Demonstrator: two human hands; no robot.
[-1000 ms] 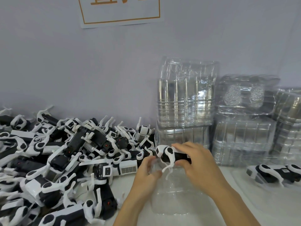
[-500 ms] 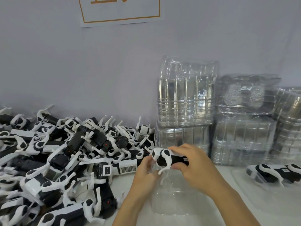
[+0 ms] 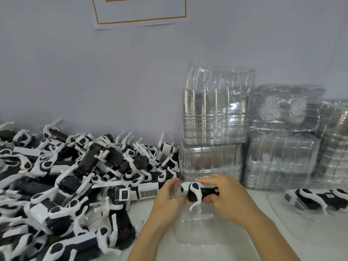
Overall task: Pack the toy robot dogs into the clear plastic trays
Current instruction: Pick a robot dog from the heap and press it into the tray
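Head view showed my right hand point(image 3: 228, 199) with its fingers curled round a toy robot dog point(image 3: 197, 193), held just above a clear tray point(image 3: 207, 232) on the bench point(image 3: 263, 247). My left hand point(image 3: 165, 201) pinched the tray's far rim. Heaped dogs point(image 3: 75, 185) lay to the left.

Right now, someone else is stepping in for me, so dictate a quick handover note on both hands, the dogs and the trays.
Right hand grips a toy robot dog by its body, above the clear tray lying in front of you.
Left hand: fingers at the dog's head end and the tray's far edge; exact hold unclear.
Done: one packed dog lies in a tray on the right.
Left: seat the held dog, then work through the pile of dogs on the left. Empty tray stacks stand against the wall.
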